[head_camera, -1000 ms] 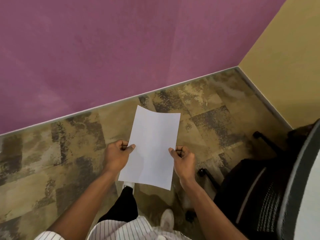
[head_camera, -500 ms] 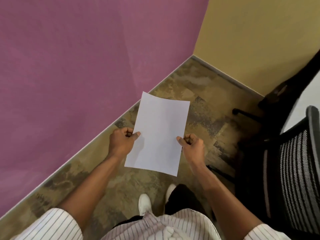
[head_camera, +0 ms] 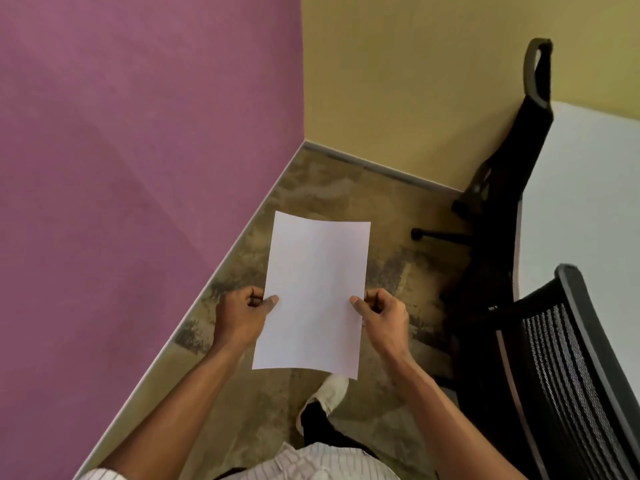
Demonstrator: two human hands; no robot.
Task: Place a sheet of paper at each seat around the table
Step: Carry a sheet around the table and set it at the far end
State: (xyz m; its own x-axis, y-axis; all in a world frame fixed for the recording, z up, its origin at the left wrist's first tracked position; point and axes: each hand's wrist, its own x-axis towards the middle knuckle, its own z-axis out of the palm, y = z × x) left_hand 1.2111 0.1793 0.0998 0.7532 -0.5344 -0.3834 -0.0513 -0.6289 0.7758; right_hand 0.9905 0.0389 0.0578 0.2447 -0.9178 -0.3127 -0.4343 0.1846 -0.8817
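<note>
I hold one white sheet of paper [head_camera: 315, 292] flat in front of me, above the floor. My left hand [head_camera: 242, 315] pinches its left edge with thumb on top. My right hand [head_camera: 382, 315] pinches its right edge the same way. The white table [head_camera: 585, 209] shows at the right edge of the view, apart from the sheet. A black mesh chair [head_camera: 568, 368] stands at the table near my right arm, and a second black chair [head_camera: 519, 147] stands farther along by the yellow wall.
A purple wall [head_camera: 138, 168] runs close on my left and meets a yellow wall [head_camera: 408, 81] in a corner ahead. Mottled brown carpet [head_camera: 329, 188] lies between wall and chairs. My white shoe [head_camera: 330, 393] steps forward below the sheet.
The view has swung to the right: the room corner moved left, and the table and a second chair came into view. Both hands keep the same hold on the sheet.
</note>
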